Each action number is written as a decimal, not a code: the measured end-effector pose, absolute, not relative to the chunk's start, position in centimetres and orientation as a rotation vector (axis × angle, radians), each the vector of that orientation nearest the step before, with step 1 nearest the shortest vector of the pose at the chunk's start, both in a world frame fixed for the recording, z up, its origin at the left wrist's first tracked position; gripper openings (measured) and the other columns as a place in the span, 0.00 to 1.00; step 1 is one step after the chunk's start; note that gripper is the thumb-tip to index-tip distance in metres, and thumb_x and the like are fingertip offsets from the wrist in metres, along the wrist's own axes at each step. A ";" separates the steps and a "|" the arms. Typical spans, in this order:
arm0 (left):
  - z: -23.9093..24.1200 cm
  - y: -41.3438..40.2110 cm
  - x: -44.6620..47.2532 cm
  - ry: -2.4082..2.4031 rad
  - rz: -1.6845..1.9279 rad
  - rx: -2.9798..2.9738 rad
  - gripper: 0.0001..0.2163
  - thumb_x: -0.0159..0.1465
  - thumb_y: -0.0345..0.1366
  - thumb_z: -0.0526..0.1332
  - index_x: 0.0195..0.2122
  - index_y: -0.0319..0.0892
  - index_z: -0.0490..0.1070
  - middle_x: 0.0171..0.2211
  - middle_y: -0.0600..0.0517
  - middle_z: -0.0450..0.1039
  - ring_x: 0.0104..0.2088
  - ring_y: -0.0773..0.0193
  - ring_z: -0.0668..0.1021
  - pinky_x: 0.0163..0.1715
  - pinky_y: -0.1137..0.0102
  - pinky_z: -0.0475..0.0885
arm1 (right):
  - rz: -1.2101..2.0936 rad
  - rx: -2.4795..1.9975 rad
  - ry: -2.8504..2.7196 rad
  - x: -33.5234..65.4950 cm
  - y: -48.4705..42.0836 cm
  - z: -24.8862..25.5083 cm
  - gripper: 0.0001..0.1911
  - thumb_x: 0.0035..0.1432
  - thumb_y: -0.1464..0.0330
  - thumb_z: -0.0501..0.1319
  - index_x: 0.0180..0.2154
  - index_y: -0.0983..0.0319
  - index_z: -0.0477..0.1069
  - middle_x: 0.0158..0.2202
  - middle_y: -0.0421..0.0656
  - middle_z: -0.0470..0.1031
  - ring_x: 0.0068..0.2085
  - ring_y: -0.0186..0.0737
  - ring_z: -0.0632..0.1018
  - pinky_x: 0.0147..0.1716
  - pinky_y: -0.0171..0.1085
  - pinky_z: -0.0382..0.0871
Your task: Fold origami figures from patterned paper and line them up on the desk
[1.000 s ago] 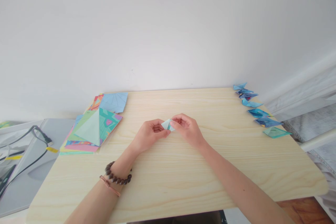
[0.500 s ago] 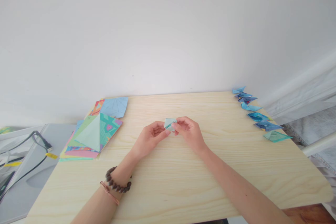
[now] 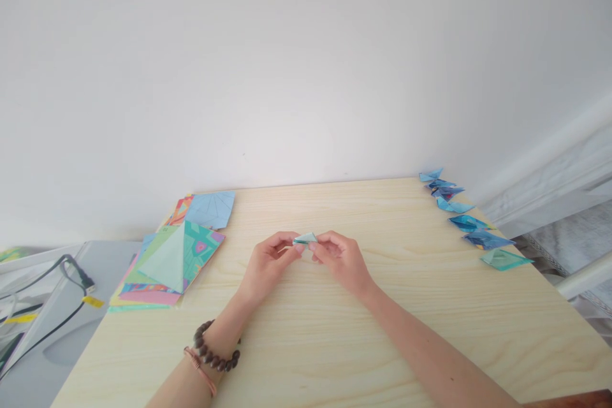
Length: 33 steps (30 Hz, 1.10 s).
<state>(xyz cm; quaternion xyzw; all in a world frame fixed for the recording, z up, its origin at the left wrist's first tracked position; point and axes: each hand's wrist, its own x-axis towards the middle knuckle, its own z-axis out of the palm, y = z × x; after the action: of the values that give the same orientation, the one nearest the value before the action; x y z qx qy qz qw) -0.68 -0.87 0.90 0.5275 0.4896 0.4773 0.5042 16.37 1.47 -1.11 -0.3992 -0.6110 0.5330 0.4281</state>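
A small piece of folded paper (image 3: pixel 306 238), pale green with a darker teal edge, is pinched between both hands above the middle of the table. My left hand (image 3: pixel 268 262) grips its left end with thumb and fingers. At the right end, my right hand (image 3: pixel 343 261) holds it the same way, thumb toward me. Fingertips cover part of the paper, so its full shape is hidden. A bead bracelet and a thin cord circle my left wrist.
On the left of the wooden table (image 3: pixel 306 344) lies a stack of coloured paper (image 3: pixel 162 261), with a blue sheet (image 3: pixel 210 209) behind it. Several folded paper boats (image 3: pixel 482 240) line the right edge. Beyond the left edge, a black cable (image 3: pixel 81 277) rests on a grey surface.
The folded paper has tilted and now shows a narrower, flatter face. My left fingers have closed in on its left end. The whole view has shifted slightly, with the table lower in it.
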 end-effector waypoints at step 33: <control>0.6 -0.8 -1.1 1.232 1.035 1.331 0.11 0.57 0.38 0.62 0.39 0.38 0.71 0.33 0.50 0.75 0.33 0.66 0.74 0.36 0.72 0.69 | 1.428 -0.977 -1.401 16.7 1.7 -0.6 0.12 0.50 0.64 0.64 0.35 0.64 0.73 0.25 0.41 0.74 0.24 0.33 0.74 0.23 0.33 0.72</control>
<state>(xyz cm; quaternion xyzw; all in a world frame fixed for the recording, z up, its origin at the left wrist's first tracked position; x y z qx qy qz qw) -1.14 -0.85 0.65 0.5510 0.5099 0.4286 0.5027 16.68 1.72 -0.57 -0.3938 -0.5647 0.5753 0.4417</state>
